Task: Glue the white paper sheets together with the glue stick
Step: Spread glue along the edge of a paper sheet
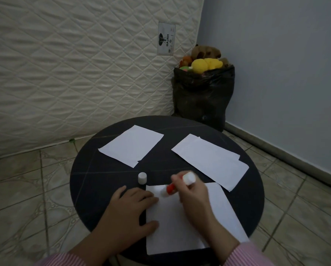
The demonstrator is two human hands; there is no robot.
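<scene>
A white paper sheet (pixel 176 223) lies at the near edge of the round dark table (pixel 95 185). My left hand (pixel 130 210) presses flat on that sheet's left edge, fingers spread. My right hand (pixel 195 194) grips a red-and-white glue stick (pixel 171 188), tilted, with its tip touching the sheet near its top left corner. The stick's white cap (pixel 142 177) stands upright just beyond the sheet. A second sheet (pixel 132 145) lies at the far left of the table. At the far right are overlapping sheets (pixel 210 160).
A quilted mattress (pixel 74 70) leans upright behind the table. A black bag (pixel 203 96) stuffed with soft toys stands in the corner by the blue-grey wall (pixel 285 64). Tiled floor (pixel 26 198) surrounds the table.
</scene>
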